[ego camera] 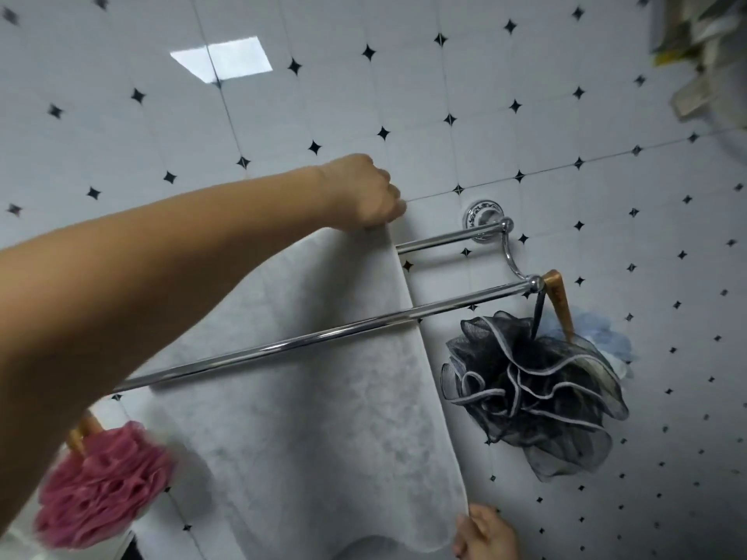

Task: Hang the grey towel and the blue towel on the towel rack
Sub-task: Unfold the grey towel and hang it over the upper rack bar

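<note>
A pale grey towel (315, 430) hangs over the back bar of the chrome double towel rack (444, 237) on the tiled wall. It drops behind the front bar (283, 344). My left hand (366, 194) reaches over the rack and pinches the towel's top right corner at the back bar. At the bottom of the view, my right hand (483, 533) grips the towel's lower right corner. No blue towel is in view.
A black mesh bath sponge (533, 386) hangs from the front bar's right end beside an amber hook and a pale blue sponge (602, 337). A pink bath sponge (101, 483) hangs at the lower left. A white object shows at the top right.
</note>
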`<state>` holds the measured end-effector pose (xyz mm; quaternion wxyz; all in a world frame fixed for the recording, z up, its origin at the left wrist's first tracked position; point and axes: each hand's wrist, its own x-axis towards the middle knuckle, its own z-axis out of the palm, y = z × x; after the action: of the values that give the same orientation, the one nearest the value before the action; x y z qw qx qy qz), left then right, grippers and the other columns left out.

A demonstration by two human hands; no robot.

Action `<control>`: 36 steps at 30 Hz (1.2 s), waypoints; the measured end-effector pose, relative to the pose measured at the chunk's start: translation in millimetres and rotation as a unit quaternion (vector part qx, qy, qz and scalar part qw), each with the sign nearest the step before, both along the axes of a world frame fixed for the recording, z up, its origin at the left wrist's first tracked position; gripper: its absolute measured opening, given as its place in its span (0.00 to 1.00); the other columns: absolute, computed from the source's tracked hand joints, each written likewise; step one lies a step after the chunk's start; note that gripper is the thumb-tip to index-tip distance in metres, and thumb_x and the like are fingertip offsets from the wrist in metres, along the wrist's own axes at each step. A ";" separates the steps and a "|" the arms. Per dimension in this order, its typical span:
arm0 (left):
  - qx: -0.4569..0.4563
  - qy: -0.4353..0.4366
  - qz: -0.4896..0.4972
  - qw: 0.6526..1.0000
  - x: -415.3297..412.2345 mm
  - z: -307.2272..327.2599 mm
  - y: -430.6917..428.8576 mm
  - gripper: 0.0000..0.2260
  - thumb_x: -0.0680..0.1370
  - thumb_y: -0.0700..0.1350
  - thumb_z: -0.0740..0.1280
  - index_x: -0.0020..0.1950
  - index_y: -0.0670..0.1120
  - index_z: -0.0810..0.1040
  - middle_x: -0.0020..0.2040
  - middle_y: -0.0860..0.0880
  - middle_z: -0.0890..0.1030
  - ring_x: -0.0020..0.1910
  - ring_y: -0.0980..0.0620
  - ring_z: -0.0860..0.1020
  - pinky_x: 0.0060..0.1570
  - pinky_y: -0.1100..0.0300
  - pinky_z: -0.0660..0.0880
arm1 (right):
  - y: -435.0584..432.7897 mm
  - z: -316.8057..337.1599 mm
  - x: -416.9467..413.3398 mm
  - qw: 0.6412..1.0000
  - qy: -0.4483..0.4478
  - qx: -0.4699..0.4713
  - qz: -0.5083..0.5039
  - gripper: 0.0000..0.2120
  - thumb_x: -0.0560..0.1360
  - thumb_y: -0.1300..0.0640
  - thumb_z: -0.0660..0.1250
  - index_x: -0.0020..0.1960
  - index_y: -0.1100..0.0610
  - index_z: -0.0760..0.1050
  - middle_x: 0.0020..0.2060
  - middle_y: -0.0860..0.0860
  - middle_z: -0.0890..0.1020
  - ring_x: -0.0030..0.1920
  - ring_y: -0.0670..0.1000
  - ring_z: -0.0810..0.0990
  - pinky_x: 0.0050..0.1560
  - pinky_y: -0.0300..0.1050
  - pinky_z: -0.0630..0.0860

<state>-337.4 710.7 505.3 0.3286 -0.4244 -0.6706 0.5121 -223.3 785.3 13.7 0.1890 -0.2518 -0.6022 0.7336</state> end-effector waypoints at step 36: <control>0.741 -0.212 -0.198 0.605 55.0 -143.1 -264.8 0.07 0.76 0.45 0.63 0.43 0.57 0.77 0.37 0.57 0.79 0.37 0.51 0.79 0.38 0.58 0.75 | 11.9 28.9 -24.2 0.987 -0.059 0.133 0.062 0.11 0.77 0.65 0.65 0.42 0.51 0.77 0.33 0.53 0.82 0.30 0.52 0.79 0.28 0.42 0.77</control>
<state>-282.4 445.9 362.2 0.4722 -0.2546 -0.7714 -0.3424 -247.5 797.2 42.6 0.1394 -0.2295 -0.7188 0.6413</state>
